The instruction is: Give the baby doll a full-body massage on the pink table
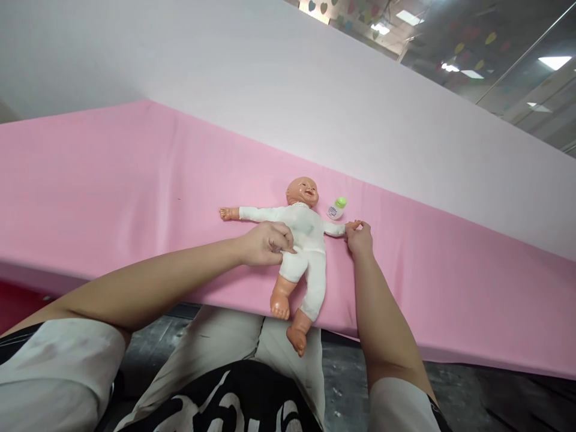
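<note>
Doll (306,240) in white clothes lies on its back on the pink tabletop (112,192), arms out wide. Its 2 bare feet hang over the near edge. The left hand (267,243) rests on the doll's side, fingers (283,231) curled and pinching the white cloth. The right hand (359,239) holds the doll's tiny hand with its fingertips. A little bottle (336,208) with a green cap lies just beside the doll's head, near the right hand. A tall white wall (270,72) stands behind the tabletop. The person's gray pants (225,342) show below.
</note>
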Available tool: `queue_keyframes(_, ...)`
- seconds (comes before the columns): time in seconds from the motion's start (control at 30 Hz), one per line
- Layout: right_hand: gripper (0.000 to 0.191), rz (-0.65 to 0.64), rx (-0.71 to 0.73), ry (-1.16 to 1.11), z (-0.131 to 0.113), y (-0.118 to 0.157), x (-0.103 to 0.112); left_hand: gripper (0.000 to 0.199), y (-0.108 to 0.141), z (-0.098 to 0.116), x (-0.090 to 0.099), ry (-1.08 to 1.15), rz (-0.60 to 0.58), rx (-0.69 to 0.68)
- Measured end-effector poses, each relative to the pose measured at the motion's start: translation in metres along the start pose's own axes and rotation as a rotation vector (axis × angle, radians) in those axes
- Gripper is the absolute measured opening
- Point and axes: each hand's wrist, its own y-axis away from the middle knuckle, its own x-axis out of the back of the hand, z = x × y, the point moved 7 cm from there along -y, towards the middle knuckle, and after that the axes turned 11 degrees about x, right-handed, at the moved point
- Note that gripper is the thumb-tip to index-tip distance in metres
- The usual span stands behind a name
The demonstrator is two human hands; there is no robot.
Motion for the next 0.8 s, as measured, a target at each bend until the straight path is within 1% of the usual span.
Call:
queue_keyframes(0.1, 0.071, 0.081, -0.082, -0.053, -0.018, 0.007, 0.003, 0.016, -0.002, -0.014, 0.017, 0.017, 0.182, 0.060)
queue_keyframes(0.13, 0.070, 0.109, -0.061, -0.085, -0.030, 0.010, 0.003, 0.015, -0.003, -0.020, 0.022, 0.008, 0.238, 0.087)
queue_keyframes(0.2, 0.060, 0.151, 0.048, -0.134, -0.059, 0.015, 0.001, 0.015, -0.006, -0.032, 0.032, -0.019, 0.317, 0.157)
queue_keyframes(0.27, 0.049, 0.109, 0.148, -0.133, -0.084, 0.022, -0.009, 0.016, -0.010, -0.046, 0.037, -0.037, 0.331, 0.238)
queue_keyframes(0.33, 0.039, 0.028, 0.268, -0.074, -0.106, 0.028, -0.023, 0.019, -0.014, -0.058, 0.038, -0.046, 0.317, 0.314)
queue_keyframes(0.4, 0.032, -0.087, 0.449, 0.011, -0.125, 0.034, -0.040, 0.021, -0.016, -0.068, 0.038, -0.065, 0.302, 0.370)
queue_keyframes(0.47, 0.031, -0.194, 0.608, 0.093, -0.138, 0.040, -0.055, 0.023, -0.017, -0.073, 0.038, -0.078, 0.305, 0.399)
queue_keyframes(0.5, 0.033, -0.232, 0.650, 0.124, -0.141, 0.042, -0.059, 0.023, -0.017, -0.074, 0.038, -0.078, 0.306, 0.406)
queue_keyframes(0.53, 0.035, -0.253, 0.662, 0.148, -0.142, 0.042, -0.061, 0.023, -0.017, -0.074, 0.038, -0.074, 0.304, 0.408)
queue_keyframes(0.63, 0.040, -0.274, 0.624, 0.159, -0.141, 0.039, -0.058, 0.023, -0.016, -0.070, 0.038, -0.070, 0.307, 0.403)
queue_keyframes(0.73, 0.041, -0.277, 0.504, 0.129, -0.131, 0.035, -0.050, 0.026, -0.014, -0.063, 0.039, -0.098, 0.313, 0.394)
queue_keyframes(0.8, 0.040, -0.236, 0.385, 0.093, -0.117, 0.031, -0.044, 0.025, -0.013, -0.058, 0.039, -0.109, 0.318, 0.369)
